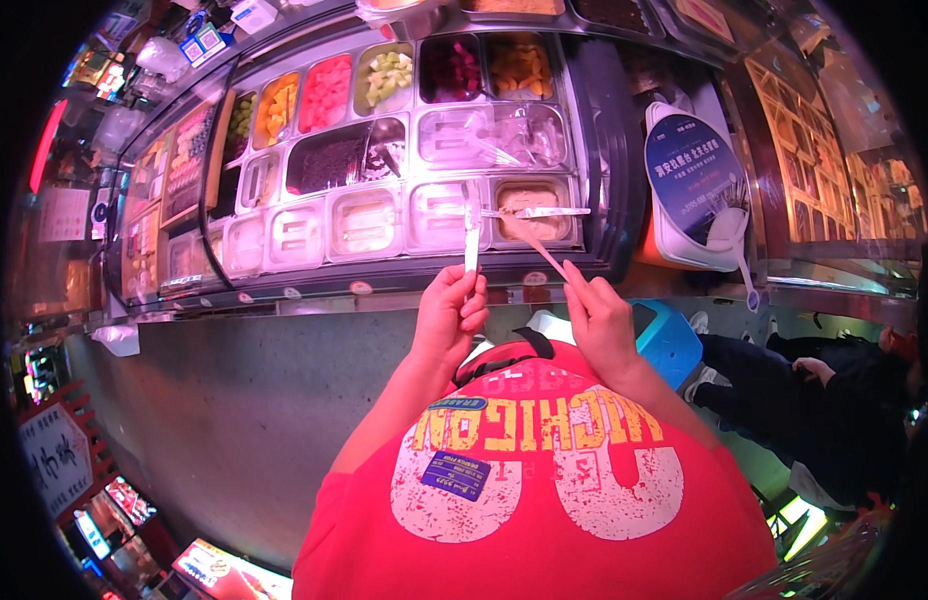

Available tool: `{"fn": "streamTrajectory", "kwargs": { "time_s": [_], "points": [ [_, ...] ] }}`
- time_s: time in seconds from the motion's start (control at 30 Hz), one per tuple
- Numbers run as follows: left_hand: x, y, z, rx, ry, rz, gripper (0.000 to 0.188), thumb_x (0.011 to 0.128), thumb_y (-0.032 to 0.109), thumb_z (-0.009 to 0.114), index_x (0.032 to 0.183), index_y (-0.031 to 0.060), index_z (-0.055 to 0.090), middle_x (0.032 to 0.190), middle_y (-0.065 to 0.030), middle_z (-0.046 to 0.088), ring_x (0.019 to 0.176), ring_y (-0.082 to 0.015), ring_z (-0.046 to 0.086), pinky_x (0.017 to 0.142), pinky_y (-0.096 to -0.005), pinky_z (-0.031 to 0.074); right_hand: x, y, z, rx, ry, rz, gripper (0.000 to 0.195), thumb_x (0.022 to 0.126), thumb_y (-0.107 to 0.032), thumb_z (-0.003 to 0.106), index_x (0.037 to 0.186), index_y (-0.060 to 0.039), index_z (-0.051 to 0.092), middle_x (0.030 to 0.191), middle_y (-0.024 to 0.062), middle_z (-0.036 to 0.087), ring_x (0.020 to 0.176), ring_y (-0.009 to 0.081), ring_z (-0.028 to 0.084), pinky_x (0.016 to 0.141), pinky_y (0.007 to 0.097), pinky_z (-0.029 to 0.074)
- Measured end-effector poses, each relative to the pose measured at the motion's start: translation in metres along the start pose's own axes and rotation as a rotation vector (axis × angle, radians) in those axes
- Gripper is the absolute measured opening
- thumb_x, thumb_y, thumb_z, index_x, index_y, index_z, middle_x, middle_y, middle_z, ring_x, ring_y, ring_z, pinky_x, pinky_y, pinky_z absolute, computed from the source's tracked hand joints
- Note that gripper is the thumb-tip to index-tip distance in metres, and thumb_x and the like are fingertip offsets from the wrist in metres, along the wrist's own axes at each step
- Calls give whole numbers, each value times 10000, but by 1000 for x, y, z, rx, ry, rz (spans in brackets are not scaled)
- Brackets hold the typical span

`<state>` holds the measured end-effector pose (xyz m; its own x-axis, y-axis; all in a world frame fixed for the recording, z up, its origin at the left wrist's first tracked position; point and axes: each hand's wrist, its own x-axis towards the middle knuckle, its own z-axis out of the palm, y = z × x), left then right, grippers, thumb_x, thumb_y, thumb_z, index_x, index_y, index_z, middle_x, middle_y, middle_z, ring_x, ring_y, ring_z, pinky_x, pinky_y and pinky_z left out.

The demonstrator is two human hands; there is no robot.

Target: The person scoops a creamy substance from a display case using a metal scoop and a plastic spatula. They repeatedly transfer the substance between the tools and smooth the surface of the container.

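My left hand (453, 311) grips a pale, flat utensil (471, 236), pointing away from me over the divider between two front tubs. In my right hand (603, 319) is a thin stick-like tool (544, 251), slanting left so its far end meets a tub of tan paste (530, 193). Across that tub lies a whitish flat utensil (561, 212), its right end reaching past the rim. The stick's tip and this utensil overlap in view; whether they touch, I cannot tell. Left of the paste is a clear-lidded tub (434, 232).
Diced watermelon (326, 94), mango (278, 109) and pale green fruit (389, 75) fill rear tubs. A dark-filled tub (325, 165) sits mid-counter. On the right stand a white container with a printed blue sign (693, 176) and a blue bin (670, 337). Beyond is a person in dark trousers (756, 382).
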<state>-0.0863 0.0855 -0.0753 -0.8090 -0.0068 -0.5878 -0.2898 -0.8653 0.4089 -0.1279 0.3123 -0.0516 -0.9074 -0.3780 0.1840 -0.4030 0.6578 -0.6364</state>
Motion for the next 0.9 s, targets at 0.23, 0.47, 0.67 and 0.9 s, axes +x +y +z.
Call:
{"fn": "streamTrajectory", "kwargs": {
  "time_s": [0.23, 0.47, 0.67, 0.9],
  "points": [
    [1, -9, 7, 285, 3, 195, 105, 1002, 107, 543, 1047, 58, 461, 809, -21, 536, 543, -42, 395, 451, -204, 331, -5, -12, 9, 13, -30, 9, 352, 924, -71, 630, 1277, -74, 623, 722, 129, 508, 593, 294, 555, 534, 398, 430],
    [-4, -6, 5, 396, 31, 212, 100, 1004, 107, 538, 1049, 69, 458, 808, -7, 527, 573, -41, 423, 480, -204, 375, -2, -23, 28, -18, 6, 20, 356, 922, -94, 633, 1278, -76, 621, 721, 140, 506, 611, 323, 576, 545, 423, 447],
    [-15, 9, -22, 296, 27, 67, 109, 1000, 117, 546, 1030, 69, 453, 797, -27, 526, 552, -59, 410, 460, -215, 328, 23, -28, 39, 32, 169, 32, 317, 965, -81, 593, 1278, -55, 630, 720, 107, 523, 589, 183, 525, 552, 335, 429],
    [-20, 38, -72, 1, 77, -17, 102, 982, 173, 594, 989, 82, 547, 844, -35, 613, 666, -103, 558, 521, -223, 395, 22, -42, 69, 357, 218, 202, 237, 935, -148, 669, 1114, 8, 688, 798, 51, 646, 659, 97, 559, 582, 263, 458]
  ]
}}
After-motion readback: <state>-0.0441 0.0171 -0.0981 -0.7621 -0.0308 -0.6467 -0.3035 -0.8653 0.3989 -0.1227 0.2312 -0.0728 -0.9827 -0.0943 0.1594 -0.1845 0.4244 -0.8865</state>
